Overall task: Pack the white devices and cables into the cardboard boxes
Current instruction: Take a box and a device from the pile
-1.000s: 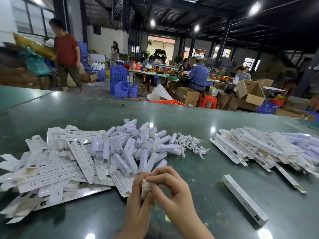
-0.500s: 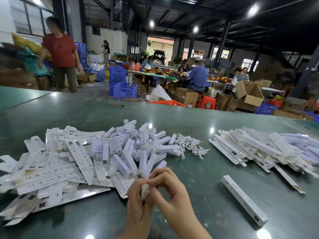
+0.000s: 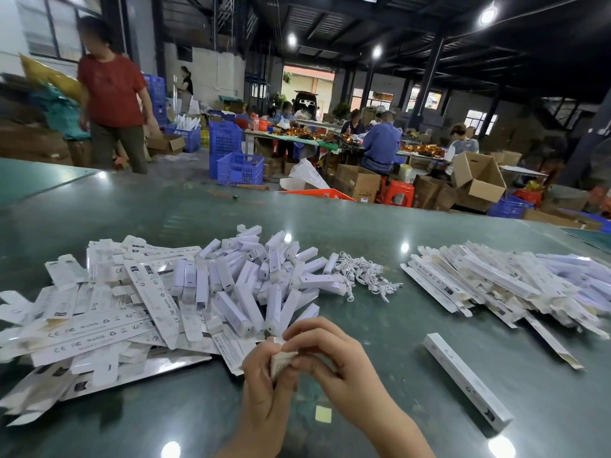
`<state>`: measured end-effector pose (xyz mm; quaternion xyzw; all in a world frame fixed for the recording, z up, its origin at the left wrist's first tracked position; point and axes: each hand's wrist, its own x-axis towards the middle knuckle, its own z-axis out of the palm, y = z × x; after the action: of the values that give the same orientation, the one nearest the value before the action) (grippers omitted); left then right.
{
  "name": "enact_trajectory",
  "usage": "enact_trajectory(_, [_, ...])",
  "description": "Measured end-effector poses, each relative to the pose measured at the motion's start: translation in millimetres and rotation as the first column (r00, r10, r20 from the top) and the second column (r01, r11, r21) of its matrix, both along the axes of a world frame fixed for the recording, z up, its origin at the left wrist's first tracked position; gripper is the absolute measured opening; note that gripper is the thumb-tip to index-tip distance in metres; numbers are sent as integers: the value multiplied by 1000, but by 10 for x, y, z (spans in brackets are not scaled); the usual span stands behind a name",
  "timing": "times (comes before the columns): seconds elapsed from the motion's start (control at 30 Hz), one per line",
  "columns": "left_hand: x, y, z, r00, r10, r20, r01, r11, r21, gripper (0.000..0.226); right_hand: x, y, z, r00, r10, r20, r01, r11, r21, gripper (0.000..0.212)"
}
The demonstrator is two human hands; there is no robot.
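My left hand [image 3: 264, 385] and my right hand [image 3: 330, 355] meet near the table's front edge, both gripping one slim white cardboard box [image 3: 279, 363] held end-on between them. Only its end shows between the fingers. Just beyond the hands lies a heap of white devices [image 3: 251, 279]. A bundle of white cables [image 3: 367, 276] sits at the heap's right. Flat unfolded box blanks [image 3: 99, 319] are spread to the left. A closed long box [image 3: 466, 380] lies alone at the right.
A pile of filled slim boxes [image 3: 515, 279] covers the green table [image 3: 380, 233] at the right. A small yellow scrap [image 3: 323, 414] lies under my wrists. Beyond the table are blue crates [image 3: 239, 168], cardboard cartons and several people, one in red walking at the left.
My hands stay together on the small box, with the fingers shifting slightly on its end. The person in red has walked further right in the background.
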<state>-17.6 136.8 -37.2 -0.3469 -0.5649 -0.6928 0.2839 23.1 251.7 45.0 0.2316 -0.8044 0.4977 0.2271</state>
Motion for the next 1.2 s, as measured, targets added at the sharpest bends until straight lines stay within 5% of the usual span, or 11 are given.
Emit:
enact_trajectory(0.23, [41,-47,203,998,-42,-37,43,999,16,17,-53,-175,-159,985,-71,-160,53,993,-109,19])
enact_trajectory(0.5, [38,-123,183,971,-240,4,240,971,10,22,-41,-168,-178,980,-79,-180,60,992,-109,15])
enact_trajectory(0.7, [-27,-129,147,974,-216,-65,208,972,-110,27,-50,-136,-242,987,-81,-137,51,977,-209,17])
enact_trajectory(1.2, [68,-101,231,964,-266,8,266,963,-38,31,-55,-114,-205,992,-75,-101,63,991,-115,14])
